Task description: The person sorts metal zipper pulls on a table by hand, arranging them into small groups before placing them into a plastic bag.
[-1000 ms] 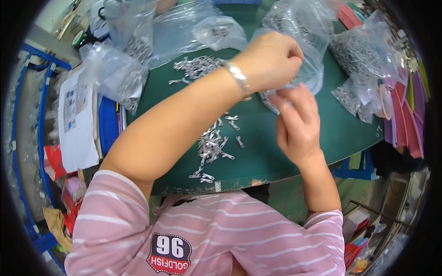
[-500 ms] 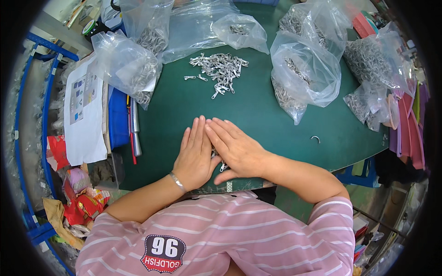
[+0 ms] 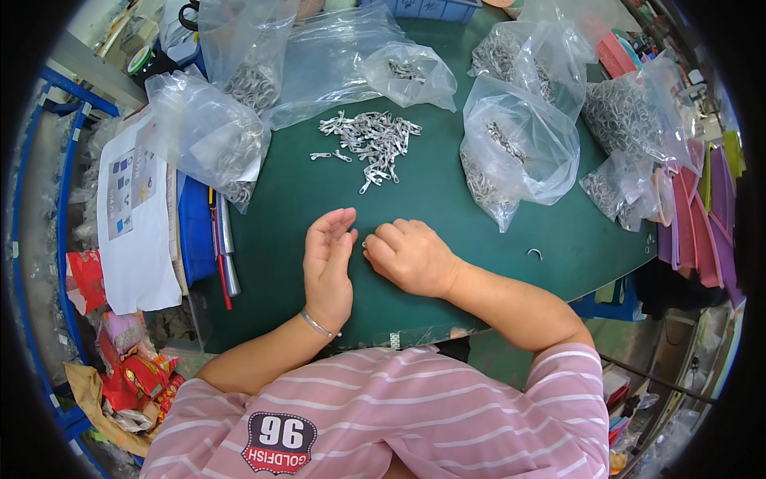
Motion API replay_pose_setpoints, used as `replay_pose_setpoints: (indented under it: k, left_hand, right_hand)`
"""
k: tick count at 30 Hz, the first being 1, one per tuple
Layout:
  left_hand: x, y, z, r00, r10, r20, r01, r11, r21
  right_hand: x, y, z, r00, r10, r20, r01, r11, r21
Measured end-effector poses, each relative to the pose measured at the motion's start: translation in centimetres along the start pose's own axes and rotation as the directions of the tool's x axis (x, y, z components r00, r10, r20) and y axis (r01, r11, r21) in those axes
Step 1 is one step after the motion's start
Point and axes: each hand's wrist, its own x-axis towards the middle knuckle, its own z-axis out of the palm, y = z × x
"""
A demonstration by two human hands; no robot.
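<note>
Left hand (image 3: 327,267) open on edge, right hand (image 3: 408,255) curled shut beside it, green table (image 3: 415,199), metal-piece heap (image 3: 371,140) elongated left-right

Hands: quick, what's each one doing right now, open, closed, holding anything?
Left hand: open, on edge on the green table, holding nothing visible.
Right hand: fingers curled shut; contents cannot be told.

Green table (image 3: 447,199), silvery metal pieces (image 3: 371,140), pink-striped shirt (image 3: 415,407), seemingly clear bags (image 3: 523,148).

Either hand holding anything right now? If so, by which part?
Cannot be told for sure. The left hand stands on edge on the green table, cupped and apparently empty. The right hand is curled shut beside it; its fingers hide whatever may be pinched.
</note>
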Motion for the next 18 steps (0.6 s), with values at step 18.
replay_pose_setpoints:
  k: [18]
  left_hand:
    - [18.2,1.3,-1.2,0.814,0.559,0.157,-0.442,0.422,0.792]
  right_hand:
    - [1.7,10.0,-17.8,0.808,0.583,-0.089,-0.589,0.803,-0.085]
